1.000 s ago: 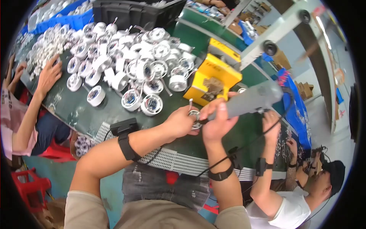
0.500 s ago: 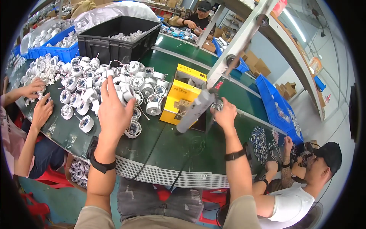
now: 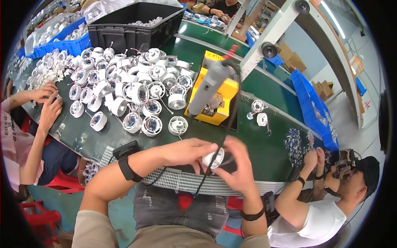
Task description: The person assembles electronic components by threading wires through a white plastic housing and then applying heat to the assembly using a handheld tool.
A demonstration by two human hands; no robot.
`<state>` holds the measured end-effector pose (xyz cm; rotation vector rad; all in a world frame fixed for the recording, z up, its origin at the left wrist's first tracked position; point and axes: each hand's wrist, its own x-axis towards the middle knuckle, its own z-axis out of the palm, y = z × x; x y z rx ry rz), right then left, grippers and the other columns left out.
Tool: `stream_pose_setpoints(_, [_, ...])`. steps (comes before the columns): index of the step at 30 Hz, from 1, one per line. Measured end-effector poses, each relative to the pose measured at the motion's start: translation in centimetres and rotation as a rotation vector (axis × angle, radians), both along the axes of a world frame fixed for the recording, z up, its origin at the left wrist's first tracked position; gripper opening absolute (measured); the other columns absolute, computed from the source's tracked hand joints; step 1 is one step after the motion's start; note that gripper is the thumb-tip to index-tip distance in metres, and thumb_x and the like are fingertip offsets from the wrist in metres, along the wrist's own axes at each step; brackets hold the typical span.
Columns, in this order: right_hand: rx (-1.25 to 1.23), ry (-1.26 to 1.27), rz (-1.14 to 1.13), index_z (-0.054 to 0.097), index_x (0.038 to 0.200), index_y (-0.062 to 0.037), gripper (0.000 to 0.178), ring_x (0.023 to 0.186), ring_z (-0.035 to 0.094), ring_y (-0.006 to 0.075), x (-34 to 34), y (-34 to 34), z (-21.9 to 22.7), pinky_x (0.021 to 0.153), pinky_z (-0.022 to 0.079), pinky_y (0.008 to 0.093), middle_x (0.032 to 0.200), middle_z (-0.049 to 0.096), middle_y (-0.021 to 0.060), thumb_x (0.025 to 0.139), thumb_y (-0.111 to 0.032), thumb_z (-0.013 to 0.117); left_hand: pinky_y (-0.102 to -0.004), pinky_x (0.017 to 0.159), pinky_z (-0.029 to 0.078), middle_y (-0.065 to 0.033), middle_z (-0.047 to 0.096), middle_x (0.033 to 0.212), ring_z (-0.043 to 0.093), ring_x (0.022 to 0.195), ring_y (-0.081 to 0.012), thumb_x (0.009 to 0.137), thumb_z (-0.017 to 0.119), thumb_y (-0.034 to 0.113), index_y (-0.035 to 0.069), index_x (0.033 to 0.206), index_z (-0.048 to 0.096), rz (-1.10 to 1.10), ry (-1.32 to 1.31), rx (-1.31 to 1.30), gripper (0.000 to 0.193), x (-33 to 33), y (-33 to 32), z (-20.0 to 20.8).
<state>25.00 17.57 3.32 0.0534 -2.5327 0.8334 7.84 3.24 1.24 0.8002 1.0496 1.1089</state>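
Close to the table's front edge, a small white round housing (image 3: 212, 158) is held between my two hands. My left hand (image 3: 187, 153) grips it from the left, thumb and fingers at its rim. From the right, my right hand (image 3: 238, 164) has its fingers bent around the other side, slightly blurred. A dark cable crosses in front of the housing. Beyond my hands hangs a grey electric screwdriver (image 3: 209, 87), tilted, before a yellow box (image 3: 215, 111). A large heap of white round housings (image 3: 140, 93) with wires and circuit boards spreads over the left of the table.
Two loose parts, one a white ring (image 3: 261, 119), lie right of the box. A black crate (image 3: 120, 35) and blue bins (image 3: 62, 45) stand behind the heap. A metal post (image 3: 269, 37) rises at back right. Co-workers' hands work at left (image 3: 49, 107) and right (image 3: 312, 159).
My left hand has come down from the heap and my right hand back from behind the screwdriver. They now meet on a white housing. The view has shifted slightly.
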Motion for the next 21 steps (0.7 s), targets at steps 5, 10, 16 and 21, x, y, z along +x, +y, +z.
stream_pose_setpoints(5, [-1.155, 0.187, -0.078, 0.053, 0.125, 0.0001, 0.043, 0.104, 0.058, 0.0209, 0.3, -1.4, -3.2, 0.088, 0.051, 0.0331, 0.116, 0.057, 0.0169, 0.087, -0.014, 0.067, -0.0347, 0.087, 0.052, -0.0103, 0.056, 0.120, 0.057, 0.107, -0.0189, 0.097, 0.054, 0.019, 0.003, 0.133, 0.043, 0.123, -0.195, 0.248, 0.041, 0.1, 0.0, 0.1])
stream_pose_setpoints(10, [-1.042, 0.022, -0.310, 0.063, 0.100, 0.0039, 0.016, 0.070, 0.060, 0.0138, 0.4, -1.6, -3.5, 0.070, 0.050, 0.0262, 0.075, 0.064, 0.0080, 0.093, -0.010, 0.059, -0.0404, 0.092, 0.052, -0.0097, 0.055, 0.119, 0.056, 0.111, -0.0218, 0.087, 0.060, 0.004, 0.004, 0.130, 0.044, 0.152, -0.343, 0.188, 0.046, 0.0, -0.2, -0.8])
stream_pose_setpoints(16, [-0.758, 0.150, -0.251, 0.060, 0.073, 0.0034, 0.017, 0.081, 0.052, 0.0118, 0.4, -2.8, -3.4, 0.068, 0.043, 0.0234, 0.095, 0.051, 0.0068, 0.089, -0.005, 0.059, -0.0400, 0.086, 0.054, -0.0084, 0.058, 0.113, 0.061, 0.103, -0.0196, 0.097, 0.050, 0.019, 0.005, 0.124, 0.047, 0.227, -0.414, 0.111, 0.030, 0.1, 0.2, -0.7])
stream_pose_setpoints(21, [-0.501, 0.082, -0.257, 0.059, 0.071, 0.0035, 0.017, 0.081, 0.050, 0.0116, 0.1, -2.8, -3.4, 0.068, 0.042, 0.0229, 0.096, 0.051, 0.0066, 0.087, -0.003, 0.060, -0.0405, 0.084, 0.055, -0.0077, 0.059, 0.112, 0.063, 0.101, -0.0190, 0.100, 0.047, 0.024, 0.005, 0.124, 0.048, 0.262, -0.450, 0.092, 0.030, 0.1, 0.4, -0.5])
